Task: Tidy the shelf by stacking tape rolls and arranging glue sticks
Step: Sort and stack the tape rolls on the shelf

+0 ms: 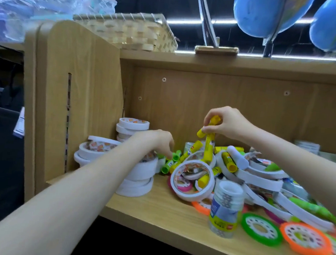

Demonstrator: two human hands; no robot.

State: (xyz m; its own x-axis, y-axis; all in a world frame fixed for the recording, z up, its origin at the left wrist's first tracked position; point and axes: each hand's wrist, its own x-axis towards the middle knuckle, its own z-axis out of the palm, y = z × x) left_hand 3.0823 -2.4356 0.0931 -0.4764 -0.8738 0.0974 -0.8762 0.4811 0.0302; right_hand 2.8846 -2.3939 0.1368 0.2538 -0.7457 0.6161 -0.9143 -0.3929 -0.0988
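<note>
My right hand (226,122) is raised above the pile and grips several yellow glue sticks (210,137) that hang from its fingers. My left hand (158,141) reaches down with curled fingers to the green glue sticks (170,161) lying beside a white tape stack; whether it holds one I cannot tell. White tape rolls stand stacked at the left of the shelf (136,177), with two more stacks behind (132,127) (94,150). A loose heap of white tape rolls (192,180) and yellow glue sticks (229,161) fills the middle.
The wooden shelf board (157,208) has a side panel (75,101) at the left. A clear tube of tape rolls (226,209) stands near the front. Green (259,228) and orange (305,239) tape discs lie at the right. A woven basket (130,31) sits on top.
</note>
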